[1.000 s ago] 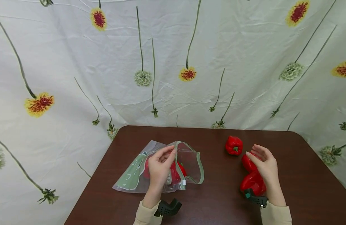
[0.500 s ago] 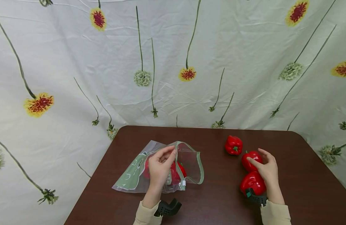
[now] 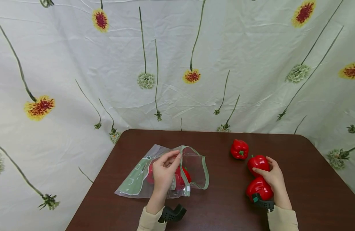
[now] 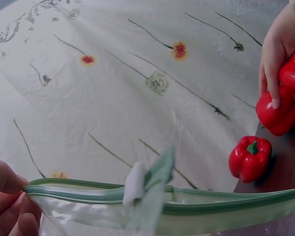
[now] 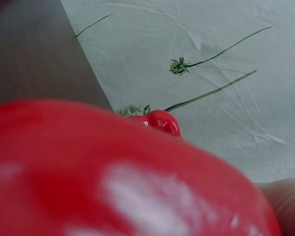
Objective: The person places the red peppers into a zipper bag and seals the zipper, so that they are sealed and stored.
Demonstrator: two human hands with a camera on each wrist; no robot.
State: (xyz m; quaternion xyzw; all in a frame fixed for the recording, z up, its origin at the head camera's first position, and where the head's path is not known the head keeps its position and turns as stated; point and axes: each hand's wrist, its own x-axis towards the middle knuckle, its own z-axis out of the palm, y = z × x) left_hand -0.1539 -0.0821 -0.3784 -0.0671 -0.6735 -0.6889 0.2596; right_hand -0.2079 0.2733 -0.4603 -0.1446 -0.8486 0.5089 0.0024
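Observation:
My left hand [image 3: 163, 170] pinches the green zip edge of a clear plastic zip bag [image 3: 139, 178]. Its mouth gapes toward the right, and a white slider [image 4: 133, 184] sits on the zip strip in the left wrist view. Red peppers [image 3: 185, 176] show through the plastic, partly hidden by that hand. On the right, my right hand [image 3: 274, 176] grips a red bell pepper [image 3: 258, 163], thumb on its near left side and fingers on its right. Directly below it lies another red bell pepper [image 3: 259, 188], partly covered by the wrist camera; it fills the right wrist view.
A third loose bell pepper [image 3: 239, 149] stands farther back, left of the gripped one, its green stem facing me. All rest on a dark brown table [image 3: 218, 205]. Behind the table's far edge hangs a white cloth [image 3: 171, 102] printed with flowers.
My right hand has lowered onto the middle pepper, its spread fingers closing round it. My left hand and the bag have stayed in place.

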